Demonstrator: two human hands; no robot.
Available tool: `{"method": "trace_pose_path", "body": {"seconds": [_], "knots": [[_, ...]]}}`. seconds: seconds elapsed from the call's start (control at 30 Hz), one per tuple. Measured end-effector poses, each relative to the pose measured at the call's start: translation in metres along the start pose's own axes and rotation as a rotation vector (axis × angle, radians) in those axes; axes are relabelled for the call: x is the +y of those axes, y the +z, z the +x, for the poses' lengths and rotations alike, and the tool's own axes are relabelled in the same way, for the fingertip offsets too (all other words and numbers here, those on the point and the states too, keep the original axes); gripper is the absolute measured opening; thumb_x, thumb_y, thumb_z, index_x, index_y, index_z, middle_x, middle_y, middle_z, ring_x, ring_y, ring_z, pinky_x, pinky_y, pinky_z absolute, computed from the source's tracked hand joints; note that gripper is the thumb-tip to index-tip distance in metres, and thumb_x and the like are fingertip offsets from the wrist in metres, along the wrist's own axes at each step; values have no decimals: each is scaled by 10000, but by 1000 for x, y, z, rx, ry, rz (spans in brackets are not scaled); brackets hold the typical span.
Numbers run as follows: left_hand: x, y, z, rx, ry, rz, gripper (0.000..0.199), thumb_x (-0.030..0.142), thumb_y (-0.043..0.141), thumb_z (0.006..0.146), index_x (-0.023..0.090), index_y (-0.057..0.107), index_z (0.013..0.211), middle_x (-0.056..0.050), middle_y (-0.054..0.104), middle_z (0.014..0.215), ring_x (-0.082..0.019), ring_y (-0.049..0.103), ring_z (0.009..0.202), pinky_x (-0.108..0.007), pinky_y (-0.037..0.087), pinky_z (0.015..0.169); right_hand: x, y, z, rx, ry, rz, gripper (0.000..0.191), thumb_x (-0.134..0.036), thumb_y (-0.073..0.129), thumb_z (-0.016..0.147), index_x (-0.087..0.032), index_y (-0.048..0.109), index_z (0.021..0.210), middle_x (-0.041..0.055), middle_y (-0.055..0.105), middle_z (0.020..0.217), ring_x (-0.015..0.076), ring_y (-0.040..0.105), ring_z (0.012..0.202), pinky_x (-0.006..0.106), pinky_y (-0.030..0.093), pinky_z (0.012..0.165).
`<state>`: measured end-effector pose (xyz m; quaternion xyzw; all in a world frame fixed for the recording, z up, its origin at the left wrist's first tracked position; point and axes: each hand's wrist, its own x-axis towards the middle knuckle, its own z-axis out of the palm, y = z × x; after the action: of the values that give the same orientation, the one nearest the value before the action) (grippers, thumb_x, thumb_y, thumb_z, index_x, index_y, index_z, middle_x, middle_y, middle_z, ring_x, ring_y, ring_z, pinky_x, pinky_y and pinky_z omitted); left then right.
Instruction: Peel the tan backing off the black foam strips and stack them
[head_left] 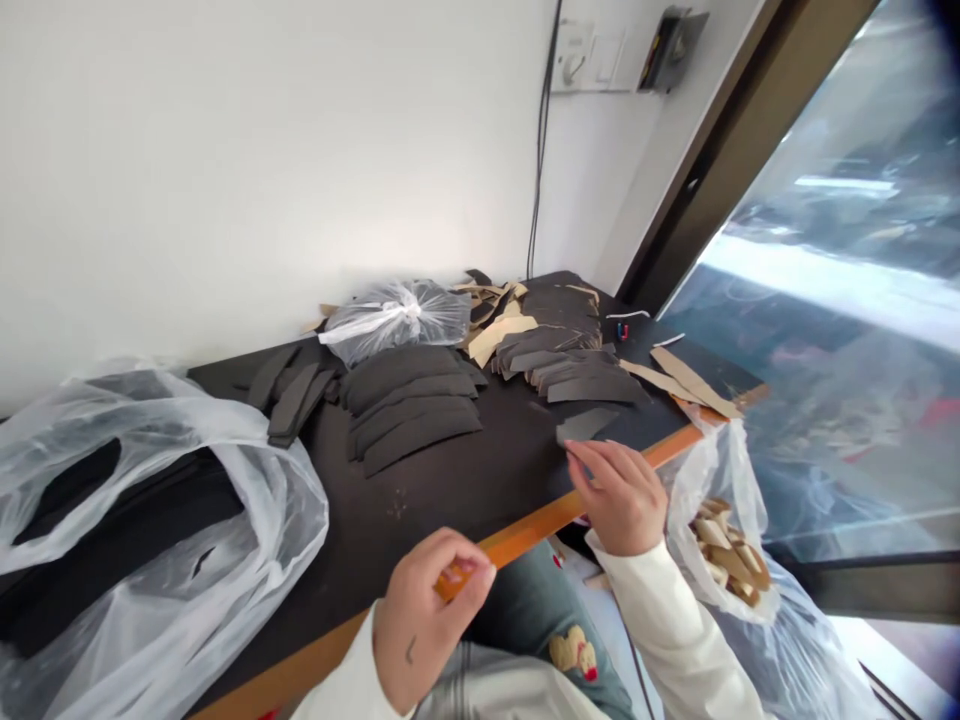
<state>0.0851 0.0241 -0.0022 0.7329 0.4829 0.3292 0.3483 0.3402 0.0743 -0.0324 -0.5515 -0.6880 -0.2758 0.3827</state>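
My right hand (621, 495) pinches the near edge of a dark grey piece (589, 424) above the right part of the black table (442, 500). By the orange front edge, my left hand (431, 610) has its thumb and fingertips curled toward each other, with nothing visible between them. Beyond my right hand lies a fanned row of dark pieces (592, 383). Several dark curved pieces (420, 405) overlap in a stack near the middle, and smaller dark pieces (296, 400) sit to their left.
A large clear plastic bag (300, 500) with black material covers the left side. A tied clear bag (405, 315) stands by the wall. Tan strips (690, 380) lie at the right corner, above a hanging bag of tan scraps (727, 550). Glass is at the right.
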Motion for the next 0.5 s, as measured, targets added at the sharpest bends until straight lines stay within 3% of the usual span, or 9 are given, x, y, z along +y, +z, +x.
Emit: {"method": "trace_pose_path", "body": {"seconds": [0.1,0.23,0.4,0.5], "knots": [[12,10,13,14,-202,-391,329,490,554,886,178,662,887,-47,686,803,-158,653,727,-253,543,644,-48,-11,6,-25,-84,219,265,-79,648,807,-216,714,1024,27,700,856,161,631,814,337,549,871],[4,18,26,95,-310,-605,341,491,656,810,152,659,841,-53,682,791,-162,634,748,-246,527,656,-84,-14,8,8,-114,391,298,-65,655,808,-242,719,1038,18,675,817,149,622,785,353,562,883],[-9,9,25,88,-346,-636,268,427,686,799,162,663,830,-31,668,757,-152,615,710,-243,507,631,-94,-6,8,-50,-97,485,334,-30,637,801,-211,705,1074,46,678,877,162,641,834,374,560,911],[-12,1,23,119,-268,-506,182,353,659,834,177,645,789,-10,641,738,-142,594,695,-241,480,642,-97,-6,8,-152,-65,591,366,-33,617,806,-202,673,1126,69,688,987,191,645,968,365,560,910]]}}
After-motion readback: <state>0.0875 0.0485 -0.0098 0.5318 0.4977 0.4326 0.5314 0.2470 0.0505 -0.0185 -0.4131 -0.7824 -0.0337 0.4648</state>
